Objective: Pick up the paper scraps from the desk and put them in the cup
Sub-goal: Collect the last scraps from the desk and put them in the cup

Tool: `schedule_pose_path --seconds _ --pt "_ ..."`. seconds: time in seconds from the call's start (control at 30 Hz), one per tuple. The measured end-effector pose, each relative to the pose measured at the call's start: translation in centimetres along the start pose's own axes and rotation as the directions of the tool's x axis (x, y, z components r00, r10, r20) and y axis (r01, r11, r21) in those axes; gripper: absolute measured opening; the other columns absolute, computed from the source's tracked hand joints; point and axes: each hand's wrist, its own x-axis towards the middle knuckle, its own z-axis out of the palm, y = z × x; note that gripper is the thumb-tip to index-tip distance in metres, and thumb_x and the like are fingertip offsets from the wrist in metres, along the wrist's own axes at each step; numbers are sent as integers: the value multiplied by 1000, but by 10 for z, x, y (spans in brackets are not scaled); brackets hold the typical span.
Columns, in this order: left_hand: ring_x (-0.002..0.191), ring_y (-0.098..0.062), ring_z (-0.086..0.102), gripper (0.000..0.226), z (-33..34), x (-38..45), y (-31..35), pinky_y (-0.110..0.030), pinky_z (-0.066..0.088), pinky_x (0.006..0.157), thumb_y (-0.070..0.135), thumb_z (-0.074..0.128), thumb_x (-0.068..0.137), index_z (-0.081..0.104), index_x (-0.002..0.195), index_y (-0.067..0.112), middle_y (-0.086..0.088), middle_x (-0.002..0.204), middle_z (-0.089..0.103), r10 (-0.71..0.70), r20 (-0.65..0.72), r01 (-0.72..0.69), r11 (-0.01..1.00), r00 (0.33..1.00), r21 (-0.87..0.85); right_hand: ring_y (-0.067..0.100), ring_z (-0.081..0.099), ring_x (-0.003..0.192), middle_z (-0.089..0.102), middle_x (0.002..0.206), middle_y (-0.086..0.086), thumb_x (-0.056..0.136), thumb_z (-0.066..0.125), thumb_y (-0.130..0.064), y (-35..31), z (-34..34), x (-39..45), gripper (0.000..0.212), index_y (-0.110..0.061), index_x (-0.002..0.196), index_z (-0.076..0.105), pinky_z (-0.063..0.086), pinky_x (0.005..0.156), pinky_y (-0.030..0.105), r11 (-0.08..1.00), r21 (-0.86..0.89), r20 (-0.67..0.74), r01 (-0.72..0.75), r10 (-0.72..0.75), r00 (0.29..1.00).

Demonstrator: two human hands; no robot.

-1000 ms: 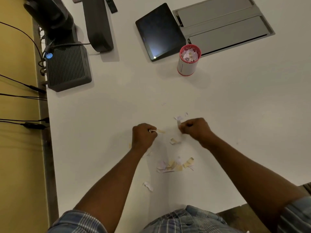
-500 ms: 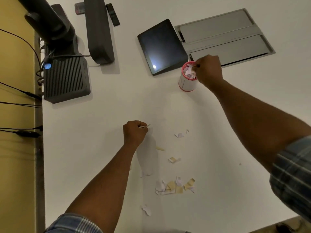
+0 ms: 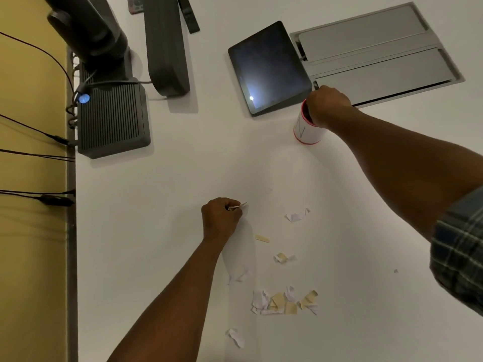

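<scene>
- Head view, right hand (image 3: 326, 105): at 1 o'clock from frame centre, fingers bunched downward over the mouth of the cup (image 3: 305, 129). Whether they are closed on a scrap or have let go cannot be told; the hand covers the opening.
- Cup: white wall, red rim and base, upright on the desk (image 3: 183, 178), just beside the near corner of the dark tablet (image 3: 266, 66). Contents hidden by the hand.
- Left hand (image 3: 220, 218): near centre, closed in a fist, pinching a small pale scrap (image 3: 239, 206) that pokes out toward 2 o'clock.
- Paper scraps, main heap (image 3: 283, 301): white and tan pieces at 5 o'clock from the left hand, lying together.
- Loose items: white folded scrap (image 3: 295, 216) at 3 o'clock from the left hand; tan strip (image 3: 262, 239) at 4 o'clock; crumpled tan-white bit (image 3: 282, 257) below it; white curl (image 3: 236, 337) at 6 o'clock, well apart from the heap.
- Step in hand, judged: depositing the right-hand load into the cup. To do it well, open the fingers only once the tips are inside the rim, so light paper does not flutter out; avoid pressing sideways on the wall, since the cup looks light and could tip.
- Remaining, judged: many scraps are not yet collected; the left-hand scrap goes next.
</scene>
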Motion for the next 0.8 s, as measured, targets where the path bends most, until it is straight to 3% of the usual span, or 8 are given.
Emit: schedule_pose_path --seconds 0.27,0.4,0.53,0.67,0.8 --pt "69 -4 58 15 0 5 0 -10 42 65 10 73 75 75 91 11 -2 89 74 -16 -15 16 1000 1000 12 36 59 107 59 117 22 88 65 -7 -5 -2 10 40 5 124 52 47 93 40 996 53 106 -69 63 992" --pt "69 -6 60 16 -2 9 1 -13 45 68 10 75 74 76 90 11 -1 88 74 -3 -9 3 1000 1000 17 36 55 113 57 122 22 85 69 -11 -3 -14 9 49 3 128 50 46 94 40 999 -41 139 33 -27 990" --pt "66 -9 64 14 -3 10 6 -21 53 70 9 75 73 76 87 13 -2 84 74 -15 9 16 1000 1000 -21 35 60 101 61 111 19 81 73 -16 2 -32 3 48 -3 124 57 52 83 41 988 -20 87 155 -153 984" --pt "68 -6 62 14 -2 8 14 -16 49 66 9 75 74 76 87 13 -1 85 73 0 25 0 1000 1000 -15 33 61 86 60 92 17 81 73 -19 4 -41 -4 41 -1 115 61 51 77 38 991 66 -14 115 -114 993" --pt "66 1 59 16 -4 4 25 -6 43 62 9 75 75 76 90 12 2 85 72 25 28 -25 999 999 -23 32 64 89 66 100 18 86 68 -21 11 -34 -11 30 -4 110 67 52 80 39 980 160 -113 119 -101 988"
